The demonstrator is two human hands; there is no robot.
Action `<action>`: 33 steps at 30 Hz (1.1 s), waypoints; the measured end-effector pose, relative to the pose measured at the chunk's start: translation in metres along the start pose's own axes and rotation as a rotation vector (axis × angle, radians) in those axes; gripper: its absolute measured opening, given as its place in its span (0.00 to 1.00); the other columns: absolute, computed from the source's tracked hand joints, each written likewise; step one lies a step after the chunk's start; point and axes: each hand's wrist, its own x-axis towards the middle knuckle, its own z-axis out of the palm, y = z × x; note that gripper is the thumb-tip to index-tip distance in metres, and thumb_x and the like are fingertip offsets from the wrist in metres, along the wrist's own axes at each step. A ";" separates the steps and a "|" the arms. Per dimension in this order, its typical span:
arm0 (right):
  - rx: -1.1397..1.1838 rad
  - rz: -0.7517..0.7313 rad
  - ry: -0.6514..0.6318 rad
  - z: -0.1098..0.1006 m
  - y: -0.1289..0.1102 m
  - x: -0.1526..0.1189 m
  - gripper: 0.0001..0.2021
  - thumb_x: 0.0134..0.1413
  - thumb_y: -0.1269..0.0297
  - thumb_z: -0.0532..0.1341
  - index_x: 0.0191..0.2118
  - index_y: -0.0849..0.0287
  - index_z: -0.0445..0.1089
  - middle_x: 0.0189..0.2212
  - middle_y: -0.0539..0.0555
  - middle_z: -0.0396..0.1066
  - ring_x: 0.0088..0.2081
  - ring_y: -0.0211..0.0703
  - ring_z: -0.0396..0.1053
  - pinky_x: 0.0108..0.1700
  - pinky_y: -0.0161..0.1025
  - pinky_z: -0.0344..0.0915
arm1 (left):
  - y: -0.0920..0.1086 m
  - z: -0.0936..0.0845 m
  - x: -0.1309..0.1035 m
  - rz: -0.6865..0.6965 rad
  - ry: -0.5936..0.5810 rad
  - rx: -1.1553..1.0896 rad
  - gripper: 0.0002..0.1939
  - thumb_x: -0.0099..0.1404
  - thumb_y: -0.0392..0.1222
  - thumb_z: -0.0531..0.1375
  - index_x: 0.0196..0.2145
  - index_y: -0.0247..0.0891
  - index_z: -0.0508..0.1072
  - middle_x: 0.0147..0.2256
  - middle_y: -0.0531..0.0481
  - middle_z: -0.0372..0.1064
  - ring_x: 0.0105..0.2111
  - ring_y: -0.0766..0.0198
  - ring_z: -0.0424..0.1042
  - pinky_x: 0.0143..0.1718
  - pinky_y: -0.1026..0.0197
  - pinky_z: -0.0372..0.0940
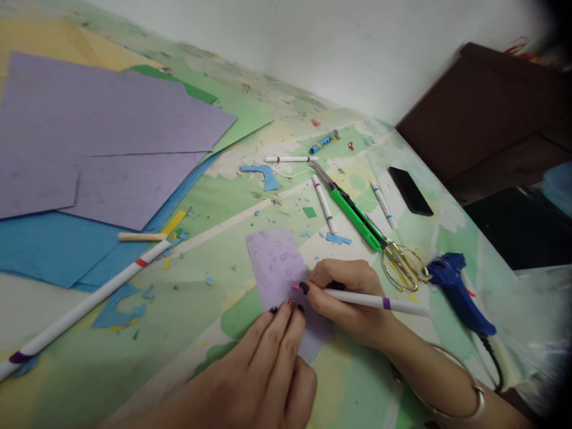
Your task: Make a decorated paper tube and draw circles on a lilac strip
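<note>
A small strip of purple paper (pixel 270 256) lies on the table with several little circles and marks drawn on it. My right hand (pixel 353 298) grips a white felt-tip pen (pixel 404 305) with a purple band. Its pink-purple tip touches the strip, or is just above it, near the strip's middle. My left hand (pixel 272 363) lies on the lower part of the strip, fingers stretched out and pressing it down, the fingertips just below the pen tip. Part of the strip is hidden under both hands.
Large purple sheets (pixel 111 113) and blue sheets (pixel 49 250) cover the left. Right of the strip lie a green cutter (pixel 355 217), gold-handled scissors (pixel 404 268), a blue glue gun (pixel 462 292) and a black phone (pixel 410 190). A long white stick (pixel 89 307) and blue scraps (pixel 118 307) lie left.
</note>
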 end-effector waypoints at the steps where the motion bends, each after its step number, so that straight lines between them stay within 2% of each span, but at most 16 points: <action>1: 0.002 0.000 -0.002 0.000 0.000 0.000 0.14 0.48 0.76 0.58 0.19 0.59 0.54 0.16 0.44 0.55 0.20 0.29 0.50 0.22 0.31 0.49 | 0.000 0.000 0.000 -0.010 -0.006 0.001 0.11 0.64 0.31 0.48 0.29 0.32 0.68 0.38 0.37 0.76 0.41 0.53 0.75 0.40 0.57 0.71; 8: -0.012 0.006 -0.019 -0.001 -0.001 0.000 0.15 0.47 0.77 0.57 0.18 0.59 0.51 0.16 0.43 0.53 0.20 0.29 0.49 0.22 0.31 0.48 | 0.000 -0.002 0.000 -0.012 0.037 0.004 0.11 0.64 0.31 0.48 0.29 0.32 0.68 0.37 0.39 0.76 0.40 0.55 0.76 0.39 0.59 0.71; 27: -0.043 0.021 0.012 -0.002 -0.002 -0.001 0.15 0.50 0.75 0.57 0.19 0.59 0.52 0.16 0.44 0.54 0.20 0.30 0.50 0.22 0.32 0.49 | 0.000 -0.002 -0.003 -0.001 -0.010 -0.023 0.11 0.65 0.31 0.48 0.31 0.31 0.68 0.39 0.36 0.75 0.42 0.52 0.75 0.42 0.56 0.69; 33: -0.008 0.010 0.015 0.000 0.000 0.000 0.15 0.51 0.74 0.58 0.19 0.59 0.52 0.16 0.44 0.53 0.20 0.30 0.49 0.21 0.32 0.48 | 0.002 -0.003 -0.002 -0.055 -0.005 -0.012 0.09 0.65 0.32 0.48 0.31 0.32 0.67 0.39 0.37 0.75 0.42 0.54 0.74 0.46 0.56 0.67</action>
